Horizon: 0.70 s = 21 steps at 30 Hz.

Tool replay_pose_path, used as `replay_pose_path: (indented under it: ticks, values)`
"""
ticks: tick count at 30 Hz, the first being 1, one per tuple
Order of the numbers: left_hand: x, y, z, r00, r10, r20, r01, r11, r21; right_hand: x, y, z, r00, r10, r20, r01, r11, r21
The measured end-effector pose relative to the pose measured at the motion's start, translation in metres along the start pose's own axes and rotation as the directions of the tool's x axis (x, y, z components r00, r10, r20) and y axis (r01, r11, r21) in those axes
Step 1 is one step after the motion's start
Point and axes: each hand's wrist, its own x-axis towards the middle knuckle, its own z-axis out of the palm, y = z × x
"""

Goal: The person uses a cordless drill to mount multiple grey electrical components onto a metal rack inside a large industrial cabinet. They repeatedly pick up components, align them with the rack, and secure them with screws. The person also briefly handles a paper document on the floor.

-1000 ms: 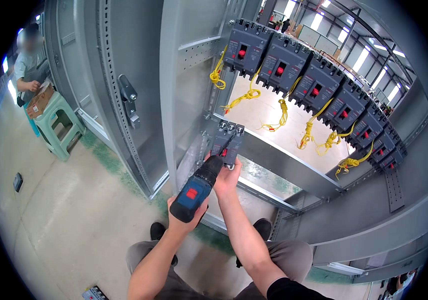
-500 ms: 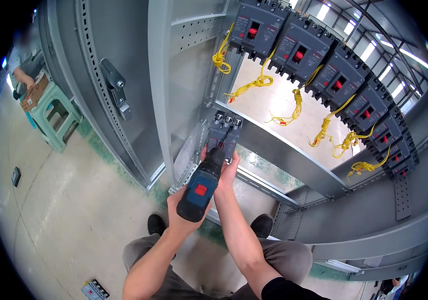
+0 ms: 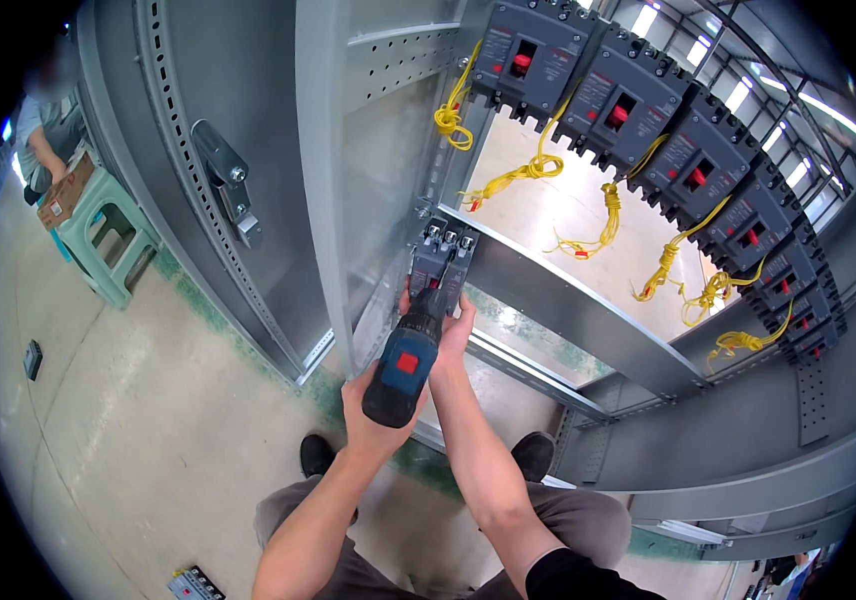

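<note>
My left hand (image 3: pixel 376 425) is wrapped round the grip of a dark blue cordless drill (image 3: pixel 403 365) with a red patch on its back. The drill's black chuck points away from me at a grey circuit breaker (image 3: pixel 445 255), which sits at the left end of the lower cabinet crossbar (image 3: pixel 548 290). My right hand (image 3: pixel 456 335) grips the breaker's near end, fingers closed about its side. The drill's body hides the bit's tip and part of the breaker's front.
A row of grey circuit breakers (image 3: pixel 618 105) with red switches and bundled yellow wires (image 3: pixel 608 215) hangs above right. The cabinet door (image 3: pixel 248 100) stands at left. A person sits beyond it by a green stool (image 3: pixel 108 225). Loose breakers (image 3: pixel 193 583) lie on the floor.
The whole view has shifted slightly, carrying the breaker row to the right. The drill stands a little more upright in the picture. Both hands keep their holds.
</note>
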Motion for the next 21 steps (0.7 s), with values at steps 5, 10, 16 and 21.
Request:
replay_pose_path:
  ticks: [5, 10, 16, 21]
  values:
    - [0.003, -0.002, -0.004, 1.000, 0.007, 0.031, -0.008, 0.999, 0.037, 0.016, -0.014, -0.008, 0.995, 0.007, 0.096, 0.001, 0.997, -0.078]
    - [-0.005, -0.011, -0.008, 0.982, -0.184, 0.031, 0.186, 0.976, -0.116, 0.024, -0.012, -0.001, 0.997, -0.021, -0.069, 0.014, 0.995, -0.100]
    - [-0.004, -0.005, -0.010, 0.979, -0.180, 0.097, 0.179, 0.984, 0.012, 0.019, -0.018, 0.010, 0.999, -0.017, -0.043, 0.014, 0.997, -0.070]
    - [-0.003, -0.004, 0.000, 0.975, -0.199, 0.099, 0.205, 0.977, -0.061, 0.019, -0.026, 0.008, 0.998, -0.060, 0.030, 0.061, 0.998, -0.028]
